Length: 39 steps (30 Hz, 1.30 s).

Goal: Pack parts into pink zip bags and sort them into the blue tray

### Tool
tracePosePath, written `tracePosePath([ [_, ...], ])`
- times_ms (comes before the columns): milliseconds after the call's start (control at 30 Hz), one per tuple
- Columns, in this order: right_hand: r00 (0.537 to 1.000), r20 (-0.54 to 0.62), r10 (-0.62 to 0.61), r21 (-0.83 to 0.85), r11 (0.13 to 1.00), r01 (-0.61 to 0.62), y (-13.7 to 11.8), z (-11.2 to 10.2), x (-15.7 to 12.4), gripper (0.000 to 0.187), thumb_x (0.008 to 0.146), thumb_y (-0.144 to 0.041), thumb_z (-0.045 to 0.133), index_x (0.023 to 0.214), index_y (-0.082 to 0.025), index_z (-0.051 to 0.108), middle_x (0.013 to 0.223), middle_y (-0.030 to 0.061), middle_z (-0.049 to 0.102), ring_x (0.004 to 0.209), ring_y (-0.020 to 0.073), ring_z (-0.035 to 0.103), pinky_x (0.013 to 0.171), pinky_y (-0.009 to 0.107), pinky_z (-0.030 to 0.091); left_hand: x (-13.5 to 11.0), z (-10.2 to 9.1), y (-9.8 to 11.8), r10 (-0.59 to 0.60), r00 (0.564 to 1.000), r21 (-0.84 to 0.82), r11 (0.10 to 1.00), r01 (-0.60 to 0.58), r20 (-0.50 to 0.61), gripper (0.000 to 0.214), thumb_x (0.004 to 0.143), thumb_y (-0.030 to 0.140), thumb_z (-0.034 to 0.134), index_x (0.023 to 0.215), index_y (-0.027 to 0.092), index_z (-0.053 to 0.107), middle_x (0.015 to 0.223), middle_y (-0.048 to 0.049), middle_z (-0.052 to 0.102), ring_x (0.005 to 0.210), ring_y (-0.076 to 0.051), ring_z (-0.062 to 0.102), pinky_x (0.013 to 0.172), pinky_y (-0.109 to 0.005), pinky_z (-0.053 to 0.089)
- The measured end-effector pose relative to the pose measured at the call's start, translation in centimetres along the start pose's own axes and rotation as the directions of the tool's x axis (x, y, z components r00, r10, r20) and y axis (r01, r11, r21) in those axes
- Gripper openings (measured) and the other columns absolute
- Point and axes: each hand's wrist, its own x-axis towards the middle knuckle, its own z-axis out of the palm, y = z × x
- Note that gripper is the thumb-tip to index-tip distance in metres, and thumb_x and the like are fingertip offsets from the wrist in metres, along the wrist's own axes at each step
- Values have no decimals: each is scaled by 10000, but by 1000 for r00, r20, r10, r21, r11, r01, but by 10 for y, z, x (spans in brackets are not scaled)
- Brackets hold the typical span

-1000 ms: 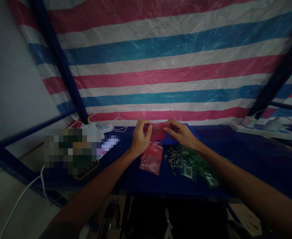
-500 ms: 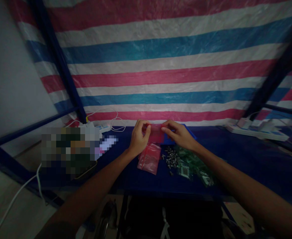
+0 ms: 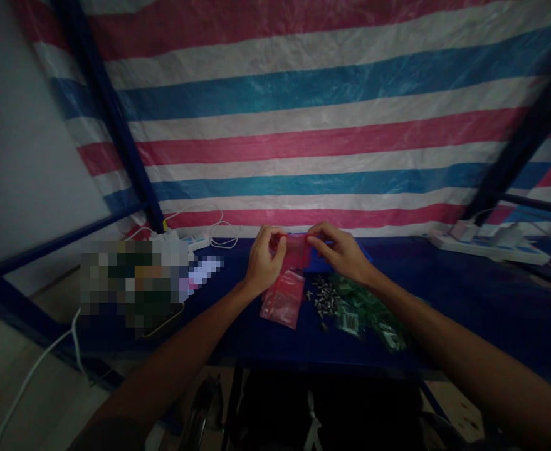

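Between my two hands a small red plastic bag (image 3: 296,252) is held up by its top corners. My left hand (image 3: 264,258) is closed, pinching the left corner between thumb and fingers. The right corner is pinched by my right hand (image 3: 338,250), also closed. Below the bag, more red plastic bags (image 3: 283,300) lie in a pile on the blue table (image 3: 251,347). Just right of that pile is a heap of small dark metal screws (image 3: 325,295). Green plastic bags (image 3: 364,304) with small parts inside lie under and beside my right forearm.
Behind my right hand is a blue tray (image 3: 364,250), partly hidden. Power strips stand at the back right (image 3: 491,247) and back left (image 3: 197,242), with white cables. Blue metal posts and a striped plastic sheet (image 3: 303,150) enclose the table. A blurred patch covers things at the left.
Both hands keep hold of the red bag's corners in nearly the same spot. The right hand has shifted very slightly; the view has moved a little.
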Motion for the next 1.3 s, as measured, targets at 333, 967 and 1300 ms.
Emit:
tracePosePath([
  [333,997,3,-72,-47,996,72,-10,-5,1,234,1019,-464,604,970,-240,650,872,43,664,800,211,609,749,378,494,-2,1,2,-10,1000,-27,1000,10,13,131,1078,314,509,1093,217,596,1027,-60,656,936,-191,629,845,-336,502],
  [967,988,-146,-42,-7,999,42,-11,-4,0,274,997,-513,625,962,-244,653,910,66,703,845,235,650,811,415,541,-3,2,-4,-46,999,19,999,46,3,237,1100,401,465,1222,230,574,1122,-81,661,1000,-203,643,888,-359,515],
  [1300,975,-218,-28,19,999,33,-10,-5,3,274,978,-492,661,927,-224,658,856,54,685,792,207,626,752,371,530,-3,1,-2,-62,998,-8,998,62,2,293,1120,421,402,1216,213,586,1150,-87,676,1029,-200,642,917,-349,505],
])
